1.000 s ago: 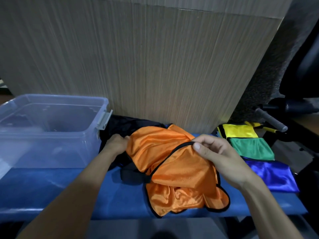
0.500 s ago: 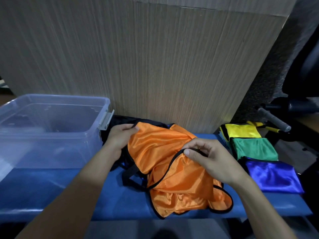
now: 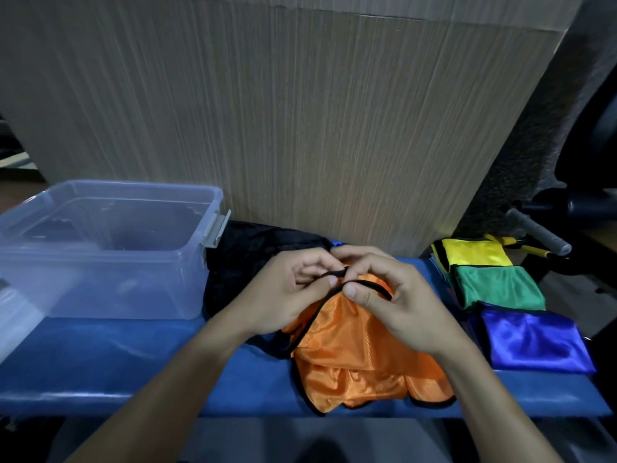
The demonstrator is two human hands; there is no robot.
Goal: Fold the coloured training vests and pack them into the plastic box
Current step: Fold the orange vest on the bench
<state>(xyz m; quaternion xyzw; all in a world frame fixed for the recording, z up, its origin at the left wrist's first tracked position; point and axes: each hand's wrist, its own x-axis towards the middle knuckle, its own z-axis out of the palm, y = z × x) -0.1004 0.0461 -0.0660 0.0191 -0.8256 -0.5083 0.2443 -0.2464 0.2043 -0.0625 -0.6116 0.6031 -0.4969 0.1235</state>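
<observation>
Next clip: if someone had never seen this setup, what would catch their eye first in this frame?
Most likely the bright orange vest, bunched at the front of the blue bench, with the left hand and right hand meeting above it, both pinching its black trim. Next, the folded yellow vest, green vest and blue vest lined up at the bench's right end. At the far left stands the clear plastic box, open.
</observation>
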